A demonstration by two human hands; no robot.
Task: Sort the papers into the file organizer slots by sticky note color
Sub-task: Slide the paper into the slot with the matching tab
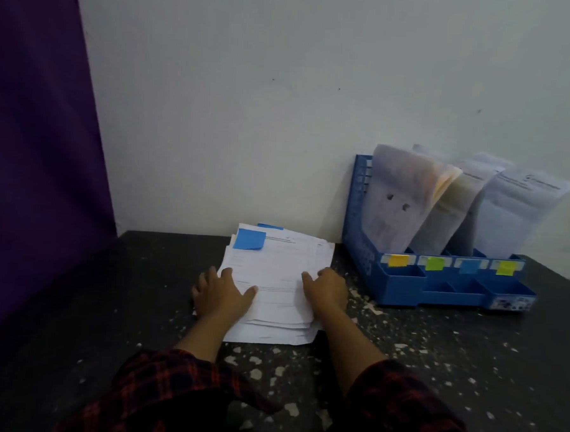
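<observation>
From my remote station, reading left to right: a purple curtain (33,136) hangs at the desk's left edge. On the dark speckled desk (434,372), near its back edge, lies the unsorted paper stack (273,281), its top sheet carrying a blue sticky note (249,239) at the far left corner. My left hand (221,295) rests flat on the stack's left side, fingers extended, grip holding nothing. My right hand (327,289) presses the stack's right edge; I cannot tell whether its fingers curl under a sheet. At the desk's back right stands the blue file organizer (402,288), slots tagged orange, green, blue and yellow-green, each already containing papers. Assessment: sorting is partly complete; the remaining stack awaits filing, with the blue-tagged sheet next.
</observation>
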